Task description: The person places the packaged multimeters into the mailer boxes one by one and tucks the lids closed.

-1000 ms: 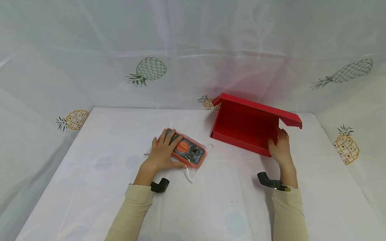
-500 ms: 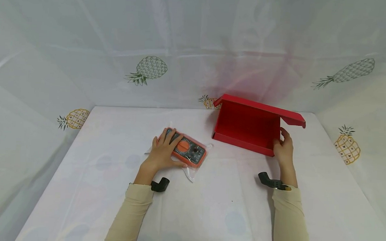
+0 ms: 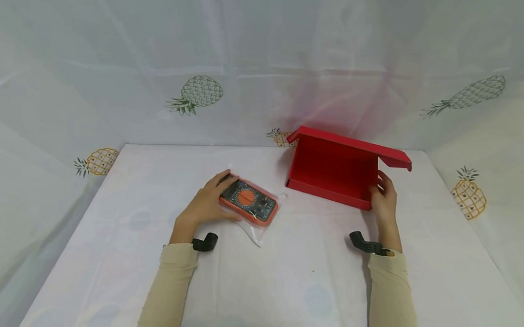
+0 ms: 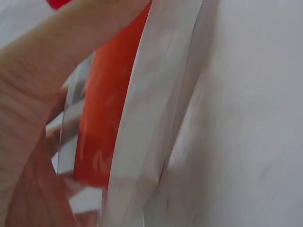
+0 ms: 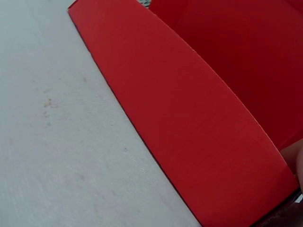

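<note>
An orange-edged multimeter (image 3: pixel 248 200) with a dark face and an orange dial lies inside a clear plastic bag (image 3: pixel 256 235) on the table. My left hand (image 3: pixel 204 203) grips its left end, thumb along the near side and fingers over the far side. The left wrist view has the thumb (image 4: pixel 57 47) across the orange side (image 4: pixel 106 104), with fingers behind. A red cardboard box (image 3: pixel 328 194) stands at the back right, lid raised and leaning forward. My right hand (image 3: pixel 385 200) pinches its right wall near the front corner, the thumb inside. The right wrist view shows mostly the box's front wall (image 5: pixel 175 109).
White cloth covers the table (image 3: pixel 274 291), and a pale pineapple-printed curtain (image 3: pixel 249 46) rises behind it. The box lid (image 3: pixel 355 143) stands close to that curtain. Each wrist wears a black camera mount (image 3: pixel 366 245).
My left hand has slid left on the multimeter, uncovering more of its face. The right thumb has shifted slightly to the right at the box's wall. The box stays in place.
</note>
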Motion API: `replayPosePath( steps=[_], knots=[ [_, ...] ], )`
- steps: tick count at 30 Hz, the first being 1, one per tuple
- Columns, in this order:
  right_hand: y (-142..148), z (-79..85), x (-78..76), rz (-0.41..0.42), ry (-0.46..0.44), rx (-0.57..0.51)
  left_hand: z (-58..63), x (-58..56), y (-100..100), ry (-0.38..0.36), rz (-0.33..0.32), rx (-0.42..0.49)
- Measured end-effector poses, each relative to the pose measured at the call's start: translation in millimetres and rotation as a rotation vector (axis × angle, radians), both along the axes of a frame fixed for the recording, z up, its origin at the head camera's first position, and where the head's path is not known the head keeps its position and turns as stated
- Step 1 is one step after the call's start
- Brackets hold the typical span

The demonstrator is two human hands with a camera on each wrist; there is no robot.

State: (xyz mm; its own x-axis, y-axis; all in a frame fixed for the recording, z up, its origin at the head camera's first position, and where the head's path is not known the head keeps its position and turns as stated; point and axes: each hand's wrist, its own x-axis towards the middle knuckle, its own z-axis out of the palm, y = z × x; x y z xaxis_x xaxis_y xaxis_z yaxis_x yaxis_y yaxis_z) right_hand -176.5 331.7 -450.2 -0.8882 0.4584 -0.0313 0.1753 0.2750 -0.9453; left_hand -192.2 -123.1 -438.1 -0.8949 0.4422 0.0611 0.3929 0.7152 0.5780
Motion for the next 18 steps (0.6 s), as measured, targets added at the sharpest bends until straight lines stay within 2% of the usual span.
replayPosePath(
  steps=[4,7,13,18],
  knots=[
    [4,-2.2,-1.1,0.011,-0.003,-0.008,-1.4,-8.8,-8,-0.038,-0.042,0.061],
    [6,-3.7,-0.9,0.027,0.012,-0.022,-4.5,-15.9,-11,-0.035,-0.082,0.066],
    [7,-3.5,0.3,0.037,0.031,-0.036,-7.6,-25.5,-10,0.004,-0.139,0.040],
    [2,-2.7,1.0,0.035,0.023,0.036,-6.9,-31.1,-7,0.066,-0.174,-0.035]
  ],
)
